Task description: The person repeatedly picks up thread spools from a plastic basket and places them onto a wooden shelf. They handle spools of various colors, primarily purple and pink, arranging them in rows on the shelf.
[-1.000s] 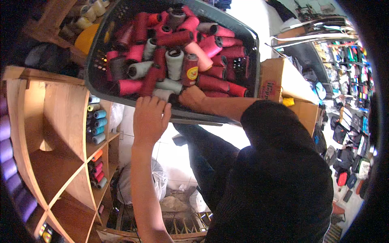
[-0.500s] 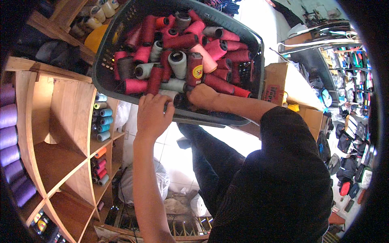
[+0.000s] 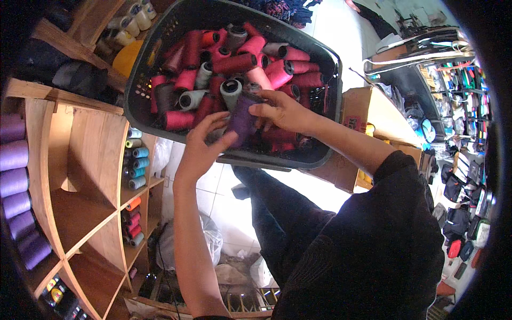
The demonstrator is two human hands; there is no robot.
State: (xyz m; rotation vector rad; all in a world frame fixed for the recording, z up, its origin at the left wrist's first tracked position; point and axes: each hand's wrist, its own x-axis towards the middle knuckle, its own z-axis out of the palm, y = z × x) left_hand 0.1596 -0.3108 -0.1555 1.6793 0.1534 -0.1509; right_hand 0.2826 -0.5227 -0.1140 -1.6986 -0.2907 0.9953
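Note:
A purple thread spool (image 3: 243,124) is tilted over the near side of a dark plastic basket (image 3: 160,132). My right hand (image 3: 280,111) is closed around the spool's upper right part, thumb across its front. On the spool's lower left side, my left hand (image 3: 202,145) has its thumb and fingertips against it, with a gap between thumb and fingers. Beneath and behind lie several red, pink and grey thread spools, among them a dark red spool (image 3: 234,63), a pink spool (image 3: 278,74) and a pale grey spool (image 3: 231,90).
A wooden cubbyhole shelf (image 3: 85,208) stands at the left, with purple spools (image 3: 15,181) and teal spools (image 3: 140,162) in it. Right of the basket is a cardboard box (image 3: 368,114). A white plastic bag (image 3: 210,234) lies below on the floor. Bags hang at the far right.
My right hand has come up out of the basket with the purple spool. My left hand has left the basket's rim area and moved onto the spool. A dark red labelled spool no longer shows upright.

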